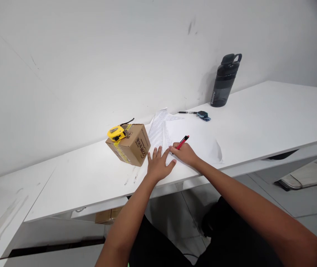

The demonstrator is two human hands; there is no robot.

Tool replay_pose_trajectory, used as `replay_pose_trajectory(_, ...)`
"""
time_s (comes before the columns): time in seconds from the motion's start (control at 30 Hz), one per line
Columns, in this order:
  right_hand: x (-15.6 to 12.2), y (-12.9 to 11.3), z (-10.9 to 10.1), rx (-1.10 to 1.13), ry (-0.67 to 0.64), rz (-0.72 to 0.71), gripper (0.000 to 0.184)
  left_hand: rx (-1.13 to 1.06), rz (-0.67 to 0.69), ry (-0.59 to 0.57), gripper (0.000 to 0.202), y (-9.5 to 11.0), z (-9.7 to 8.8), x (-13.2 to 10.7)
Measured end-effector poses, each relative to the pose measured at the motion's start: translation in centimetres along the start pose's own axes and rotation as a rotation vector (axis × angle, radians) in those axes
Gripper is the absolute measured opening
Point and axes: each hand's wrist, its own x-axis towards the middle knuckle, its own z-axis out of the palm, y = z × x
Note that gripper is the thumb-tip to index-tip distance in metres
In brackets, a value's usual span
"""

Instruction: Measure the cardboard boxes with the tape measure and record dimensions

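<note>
The left hand point(159, 167) lies palm down at the near edge of the white paper point(196, 142), fingers spread and pointing away from the body, the thumb angled out toward the right. Its forearm rises from the bottom of the view, leaning slightly right. The right forearm makes a longer diagonal, from the lower right corner up and leftward to the desk point(77, 181). There the right hand point(185, 154) rests on the paper with its fingers curled, pinching a red ballpoint pen point(181, 144) whose black-trimmed upper end slants up to the right (the tip is mostly hidden by the fingers). The left index fingertip is right beside the right hand's fingers; whether they touch, I cannot tell.

Just left of the left hand's fingers sits a cardboard box point(136, 146) with a yellow tape measure point(116, 133) on top. Printed sheets point(157, 126) lie behind the hands, between box and paper. Farther back are a black pen point(186, 112) and a dark water bottle point(223, 83), standing near the wall point(91, 66).
</note>
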Motion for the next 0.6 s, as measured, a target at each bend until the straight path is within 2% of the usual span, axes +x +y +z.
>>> replay_pose_trajectory(0.6, -0.07, 0.39, 0.04, 0.031, -0.006, -0.033, 0.036, -0.007, 0.001, 0.019, 0.069, 0.01, 0.36, 0.11)
